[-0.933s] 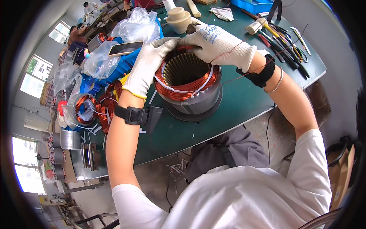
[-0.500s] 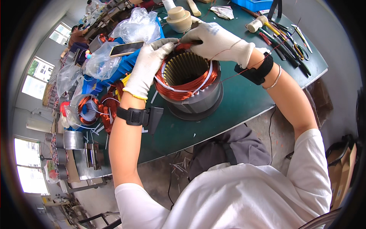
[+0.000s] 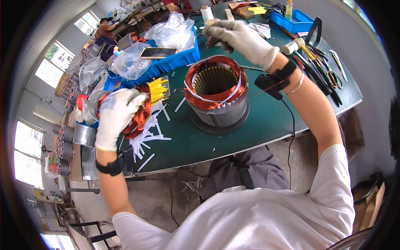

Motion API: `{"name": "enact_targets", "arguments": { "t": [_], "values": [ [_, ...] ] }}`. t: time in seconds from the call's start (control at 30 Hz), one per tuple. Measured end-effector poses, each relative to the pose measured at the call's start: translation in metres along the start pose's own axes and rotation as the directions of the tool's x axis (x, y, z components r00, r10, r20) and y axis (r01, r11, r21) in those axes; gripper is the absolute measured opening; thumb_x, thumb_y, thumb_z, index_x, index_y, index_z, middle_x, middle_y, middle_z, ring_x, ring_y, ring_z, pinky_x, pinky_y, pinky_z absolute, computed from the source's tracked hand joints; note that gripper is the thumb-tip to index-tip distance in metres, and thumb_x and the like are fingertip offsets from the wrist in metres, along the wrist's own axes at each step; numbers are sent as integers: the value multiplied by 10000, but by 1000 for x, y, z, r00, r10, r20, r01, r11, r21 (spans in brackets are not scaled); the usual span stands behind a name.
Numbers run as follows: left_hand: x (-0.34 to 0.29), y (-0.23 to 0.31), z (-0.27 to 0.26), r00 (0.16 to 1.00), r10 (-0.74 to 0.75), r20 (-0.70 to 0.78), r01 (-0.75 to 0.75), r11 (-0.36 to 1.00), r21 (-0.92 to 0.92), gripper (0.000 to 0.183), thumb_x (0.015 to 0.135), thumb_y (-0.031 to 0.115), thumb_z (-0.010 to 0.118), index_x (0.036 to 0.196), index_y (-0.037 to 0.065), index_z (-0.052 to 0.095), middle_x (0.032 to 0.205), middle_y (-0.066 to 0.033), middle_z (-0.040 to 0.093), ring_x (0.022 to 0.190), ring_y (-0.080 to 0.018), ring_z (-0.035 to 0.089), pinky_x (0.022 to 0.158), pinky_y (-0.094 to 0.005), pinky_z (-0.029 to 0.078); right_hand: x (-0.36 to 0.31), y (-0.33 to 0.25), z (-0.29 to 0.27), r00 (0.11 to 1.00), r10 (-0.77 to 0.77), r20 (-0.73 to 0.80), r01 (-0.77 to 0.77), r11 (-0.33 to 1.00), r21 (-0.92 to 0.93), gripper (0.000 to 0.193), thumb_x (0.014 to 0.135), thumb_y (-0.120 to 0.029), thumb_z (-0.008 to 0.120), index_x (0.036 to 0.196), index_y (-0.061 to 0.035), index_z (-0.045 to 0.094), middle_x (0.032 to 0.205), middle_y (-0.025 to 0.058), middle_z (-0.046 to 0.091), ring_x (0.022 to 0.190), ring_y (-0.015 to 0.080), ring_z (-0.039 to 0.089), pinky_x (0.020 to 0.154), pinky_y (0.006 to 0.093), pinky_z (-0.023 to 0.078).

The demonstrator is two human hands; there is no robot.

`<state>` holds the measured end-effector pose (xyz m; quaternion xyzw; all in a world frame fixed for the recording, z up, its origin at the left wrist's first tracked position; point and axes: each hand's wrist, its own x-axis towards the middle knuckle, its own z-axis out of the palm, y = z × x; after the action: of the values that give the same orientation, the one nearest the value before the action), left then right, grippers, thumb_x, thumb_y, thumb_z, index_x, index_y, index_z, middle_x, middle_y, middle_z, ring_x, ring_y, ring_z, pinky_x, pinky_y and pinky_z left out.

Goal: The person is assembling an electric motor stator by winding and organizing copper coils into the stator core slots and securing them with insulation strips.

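Observation:
A motor stator [image 3: 218,114] stands upright on the green table, its grey core topped by a ring of copper windings [image 3: 200,101] tied with white cord. Yellow strips line its inner slots. My gloved left hand [image 3: 118,112] is off to the left, over loose copper coils [image 3: 141,118]; its fingers are bent and blurred, so any hold is hidden. Beyond the stator's far rim, my gloved right hand [image 3: 246,41] hangs in the air with fingers apart and grey fingertips, touching nothing I can make out. A thin reddish wire passes near the right wrist.
Yellow strips [image 3: 157,91] and scattered white strips [image 3: 152,129] lie beside the coils. A blue crate [image 3: 179,58] holds plastic bags and a phone [image 3: 158,53]. Mallets, pliers and scissors [image 3: 335,79] lie at right, with a blue tray [image 3: 302,25] behind. Another person [image 3: 106,29] sits far left.
Both hands have left the stator's far rim. My left hand has swung left and nearer to the loose coils; my right has lifted away beyond the rim. The view has shifted.

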<state>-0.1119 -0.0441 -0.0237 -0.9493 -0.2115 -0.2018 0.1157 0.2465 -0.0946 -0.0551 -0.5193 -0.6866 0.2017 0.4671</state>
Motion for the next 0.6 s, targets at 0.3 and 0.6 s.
{"name": "enact_targets", "arguments": {
  "t": [0.3,0.6],
  "values": [
    [-69,-14,-43,356,-9,-934,516,836,188,378,971,292,563,793,-36,622,845,-111,632,744,-177,564,654,-378,463,-54,12,-104,736,-90,-671,387,869,308,272,957,-78,511,1213,1,562,1122,112,647,840,195,625,802,302,519],
    [10,53,110,964,-258,71,61,-45,-997,1014,711,539,798,1438,3,337,1406,-143,437,1313,-249,420,1124,-379,299,-125,2,-16,953,170,250,-209,968,137,1079,677,-328,856,1499,-7,236,1452,179,402,1320,271,411,1097,380,333]
  ]
}}
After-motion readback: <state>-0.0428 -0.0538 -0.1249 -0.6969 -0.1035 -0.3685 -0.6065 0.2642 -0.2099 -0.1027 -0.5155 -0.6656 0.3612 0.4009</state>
